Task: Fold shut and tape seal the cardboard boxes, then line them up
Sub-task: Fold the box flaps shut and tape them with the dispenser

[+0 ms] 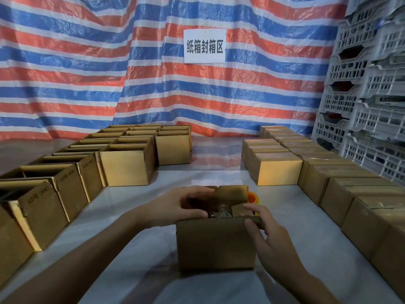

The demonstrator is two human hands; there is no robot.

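1. Well off to the left of the left hand [184, 207], the open boxes [65, 178] stand in rows with their tops agape. I take them for the stock still waiting to be closed.
2. The left hand has its fingers curled over the left end flap of the box [214, 244], thumb beneath. It looks to be bending that flap inward.
3. The box sits on the table [135, 249] between the two hands, its top not yet shut. Its far flap [232, 194] stands upright, and I cannot tell what the dark contents are.
4. Just beyond the right hand's fingertips, behind the box, an orange tape roll [253, 197] peeps out, probably kept close for the sealing.
5. The right hand [269, 242] pinches the near right corner, with the thumb on the near wall's top edge and the fingers over the right end flap. This likely steadies the box while that flap is folded.
6. To the right of that hand, the closed boxes [328, 185] sit in tidy lines, which is presumably where this one will go.
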